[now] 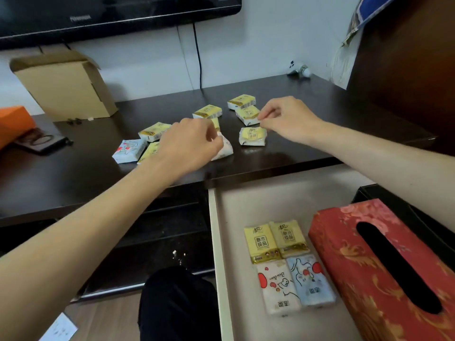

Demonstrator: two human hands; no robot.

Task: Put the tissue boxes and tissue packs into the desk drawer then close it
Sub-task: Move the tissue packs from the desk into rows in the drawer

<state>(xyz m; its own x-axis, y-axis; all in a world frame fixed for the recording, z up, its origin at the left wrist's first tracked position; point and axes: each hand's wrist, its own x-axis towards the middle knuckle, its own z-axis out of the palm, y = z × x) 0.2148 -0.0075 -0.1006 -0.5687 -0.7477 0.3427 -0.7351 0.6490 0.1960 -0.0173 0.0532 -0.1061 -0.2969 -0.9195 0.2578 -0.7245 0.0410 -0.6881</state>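
Several small tissue packs lie on the dark desk top [73, 178]. My left hand [189, 141] is closed on a white patterned pack [225, 148]. My right hand [288, 116] pinches the edge of a yellow pack [247, 115]; another yellow pack [252, 136] lies just below it. A blue pack [129, 150] sits left of my left wrist. The open drawer [221, 242] at lower right holds two yellow packs [275, 238], a white pack [277, 289], a blue pack [311, 281] and a red tissue box [349, 254].
A cardboard box [66, 87] stands at the back left, an orange box [14, 121] at the left edge beside a dark phone [40, 141]. A black box [384, 195] sits behind the red one. A TV [110, 11] hangs above. My knee [177, 301] is below.
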